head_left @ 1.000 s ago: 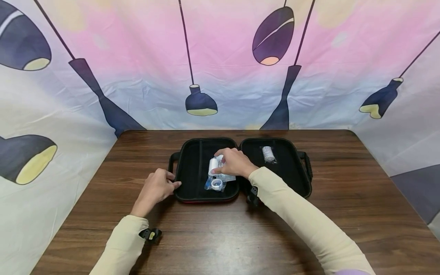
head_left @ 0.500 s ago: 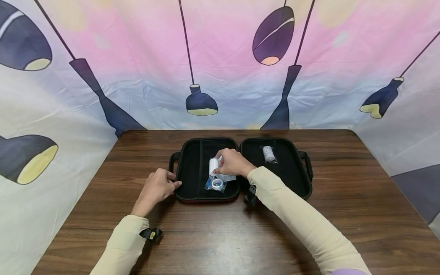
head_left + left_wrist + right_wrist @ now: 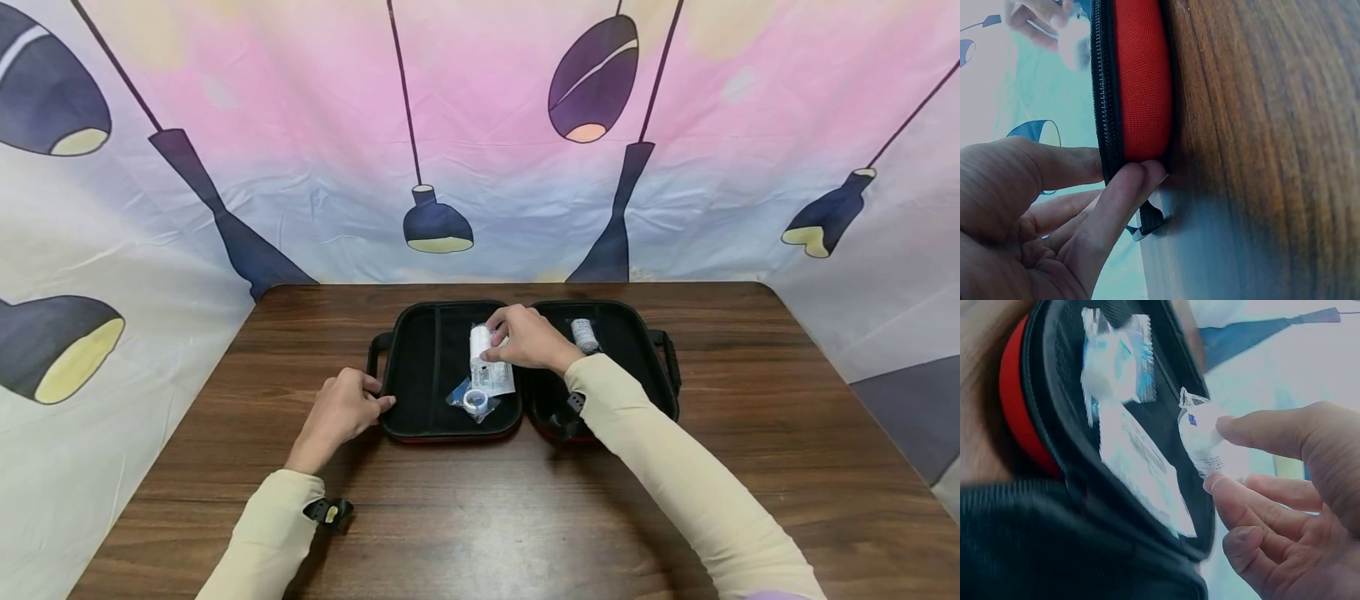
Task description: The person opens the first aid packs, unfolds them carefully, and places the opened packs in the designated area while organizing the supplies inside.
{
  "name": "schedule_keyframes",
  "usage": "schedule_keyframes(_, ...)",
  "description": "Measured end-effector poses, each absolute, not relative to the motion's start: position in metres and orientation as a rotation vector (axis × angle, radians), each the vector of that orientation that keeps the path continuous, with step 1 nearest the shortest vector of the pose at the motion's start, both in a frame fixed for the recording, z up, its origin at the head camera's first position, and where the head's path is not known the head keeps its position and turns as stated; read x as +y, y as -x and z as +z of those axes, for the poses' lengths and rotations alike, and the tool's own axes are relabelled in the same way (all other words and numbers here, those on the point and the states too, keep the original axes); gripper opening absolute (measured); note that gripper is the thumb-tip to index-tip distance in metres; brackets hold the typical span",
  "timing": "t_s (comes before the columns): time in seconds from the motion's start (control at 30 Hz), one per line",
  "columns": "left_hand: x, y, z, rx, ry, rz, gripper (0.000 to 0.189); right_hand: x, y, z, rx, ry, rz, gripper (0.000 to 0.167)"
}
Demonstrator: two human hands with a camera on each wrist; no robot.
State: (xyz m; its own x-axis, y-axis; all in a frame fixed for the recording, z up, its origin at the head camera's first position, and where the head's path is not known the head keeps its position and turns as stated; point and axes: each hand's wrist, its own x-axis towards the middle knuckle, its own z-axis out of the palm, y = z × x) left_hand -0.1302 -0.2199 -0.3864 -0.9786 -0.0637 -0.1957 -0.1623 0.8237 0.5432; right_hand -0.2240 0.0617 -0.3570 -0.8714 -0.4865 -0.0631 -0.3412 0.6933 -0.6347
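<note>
A black-lined case [image 3: 412, 375] with a red outer shell [image 3: 1144, 94] lies unfolded on the table. My left hand [image 3: 347, 408] pinches its near left corner between thumb and fingers. Over the left half, my right hand [image 3: 528, 337] holds a white bandage roll [image 3: 480, 340] in clear wrapping, thumb on one side and fingertips on the other, as the right wrist view shows. Below the roll lie a flat white printed packet [image 3: 493, 380] and a bagged roll of white tape [image 3: 476, 402]. Part of the bandage roll is hidden by the fingers.
Another wrapped white roll [image 3: 584, 335] lies in the case's right half, partly behind the right wrist. Carry handles [image 3: 667, 362] stick out at both outer sides. The wooden table [image 3: 480, 517] ends at a printed cloth backdrop [image 3: 330, 225].
My right hand has moved the bandage roll back and to the right, away from the tape. More of the flat packet now shows. The left hand stays at the corner.
</note>
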Motion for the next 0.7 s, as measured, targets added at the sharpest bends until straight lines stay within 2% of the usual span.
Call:
schedule_keyframes(0.37,-0.221,0.131,-0.388,2.832,0.168,0.861,0.043,0.129,0.224,-0.340,2.723,0.629,-1.027,0.046)
schedule_keyframes(0.7,-0.221,0.132,-0.388,2.859,0.136,0.833,0.043,0.202,0.221,-0.338,2.785,0.517,-1.030,0.041)
